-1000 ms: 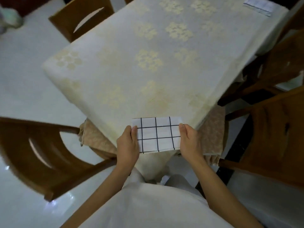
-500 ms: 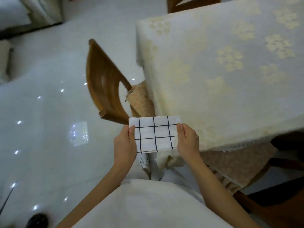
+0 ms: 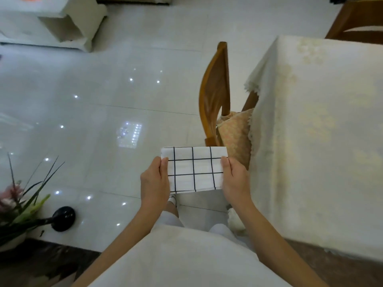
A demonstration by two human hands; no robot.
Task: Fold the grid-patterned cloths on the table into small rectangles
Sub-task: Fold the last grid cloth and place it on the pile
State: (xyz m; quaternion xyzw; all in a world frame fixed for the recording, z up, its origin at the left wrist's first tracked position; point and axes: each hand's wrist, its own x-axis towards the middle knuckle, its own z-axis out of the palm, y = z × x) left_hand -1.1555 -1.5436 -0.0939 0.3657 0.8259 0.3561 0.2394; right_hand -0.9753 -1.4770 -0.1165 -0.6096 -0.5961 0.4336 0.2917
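A white cloth with a dark grid (image 3: 194, 168), folded into a small rectangle, hangs flat in the air in front of my body, above the floor and left of the table. My left hand (image 3: 154, 183) grips its left edge and my right hand (image 3: 235, 179) grips its right edge, thumbs on top. The table (image 3: 323, 141), covered with a cream flowered tablecloth, fills the right side of the head view. No other grid cloth shows.
A wooden chair (image 3: 215, 96) with a patterned cushion stands tucked against the table's left side. Glossy white floor tiles spread to the left. A potted plant (image 3: 18, 206) and a black round object (image 3: 63, 218) sit at lower left; white furniture (image 3: 62, 23) is at the top left.
My view has swung left, away from the table, which slid from centre to the right edge. Both hands keep the same hold on the folded cloth, now over the floor.
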